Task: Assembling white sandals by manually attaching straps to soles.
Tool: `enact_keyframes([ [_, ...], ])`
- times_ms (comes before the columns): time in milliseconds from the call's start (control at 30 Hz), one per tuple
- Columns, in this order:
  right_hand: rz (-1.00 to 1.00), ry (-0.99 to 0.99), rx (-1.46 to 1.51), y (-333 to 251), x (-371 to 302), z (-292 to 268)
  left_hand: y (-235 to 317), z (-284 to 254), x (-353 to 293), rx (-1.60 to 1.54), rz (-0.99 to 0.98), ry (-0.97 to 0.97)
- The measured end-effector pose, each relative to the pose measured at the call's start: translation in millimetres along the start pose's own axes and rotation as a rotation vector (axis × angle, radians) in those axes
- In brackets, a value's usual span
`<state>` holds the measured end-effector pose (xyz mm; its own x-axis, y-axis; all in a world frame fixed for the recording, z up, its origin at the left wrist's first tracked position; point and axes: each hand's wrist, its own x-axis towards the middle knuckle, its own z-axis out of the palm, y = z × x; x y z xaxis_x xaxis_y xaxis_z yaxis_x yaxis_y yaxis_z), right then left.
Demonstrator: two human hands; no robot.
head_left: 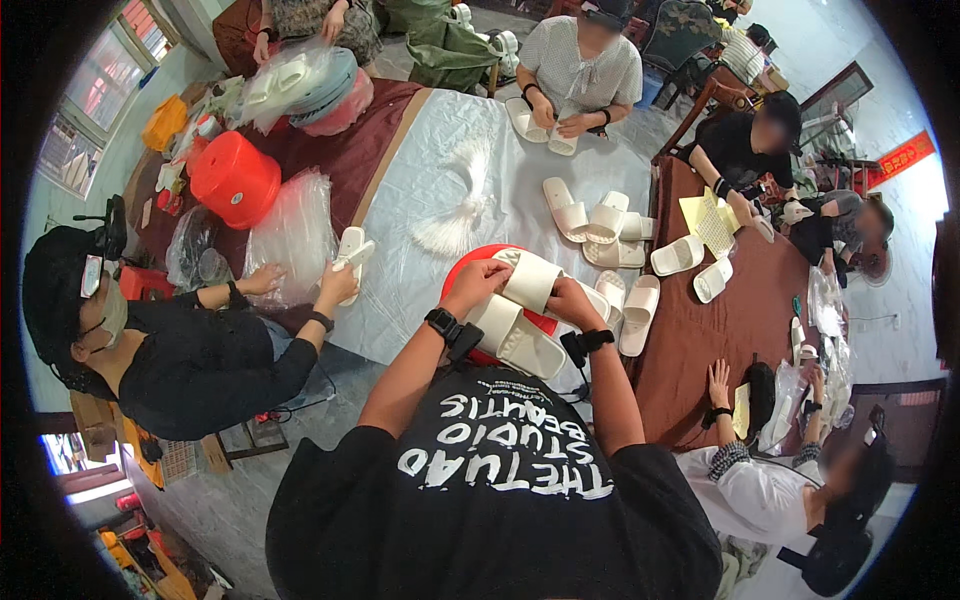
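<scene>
Between my hands I hold a cream slide sandal [530, 281] above a round red plastic piece [462, 270], whose rim shows around it. My left hand [480, 284] grips its strap at the left edge, fingers closed. On the other side, my right hand [577, 303] is closed at the strap's right edge. Whether something small sits in my fingertips I cannot make out. Just below lies a second cream slide sandal [516, 340], close under my wrists. More slides rest right of my right hand, the nearest being an upright-lying sandal [639, 312].
A fan of thin white strips [458, 215] lies on the sheeted table [400, 290]. Left, a co-worker handles a sandal [352, 255] by clear plastic bags [290, 230] and a red bucket [235, 180]. Others work across the table and along the brown-covered table [680, 370] at right.
</scene>
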<state>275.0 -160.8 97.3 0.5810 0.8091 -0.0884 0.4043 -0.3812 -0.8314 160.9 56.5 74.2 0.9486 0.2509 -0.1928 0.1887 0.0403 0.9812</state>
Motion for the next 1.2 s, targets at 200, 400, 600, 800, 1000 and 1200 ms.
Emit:
enact_keyframes([
  [200, 0.245, -0.139, 0.071, -35.7, -5.8, -29.8, 1.9, 1.7, -8.8, -0.045, 0.038, 0.102],
  [400, -0.234, 0.457, -0.201, -69.4, 8.4, -19.4, 22.7, 5.5, -17.5, -0.049, 0.032, 0.091],
  [600, -0.053, 0.33, -0.132, -73.8, 41.9, 36.6, 20.8, 0.2, -23.2, 0.011, 0.097, 0.191],
  [800, -0.054, 0.353, -0.159, -66.7, 43.2, 42.8, 19.7, -3.6, -23.3, 0.087, 0.199, 0.227],
  [1000, -0.015, 0.398, -0.024, -64.9, 41.3, 47.3, 9.9, -14.6, -27.4, -0.309, 0.057, 0.068],
  [1200, -0.094, 0.407, -0.108, -59.9, 39.8, 43.0, 12.8, -9.3, -24.5, -0.055, 0.188, 0.154],
])
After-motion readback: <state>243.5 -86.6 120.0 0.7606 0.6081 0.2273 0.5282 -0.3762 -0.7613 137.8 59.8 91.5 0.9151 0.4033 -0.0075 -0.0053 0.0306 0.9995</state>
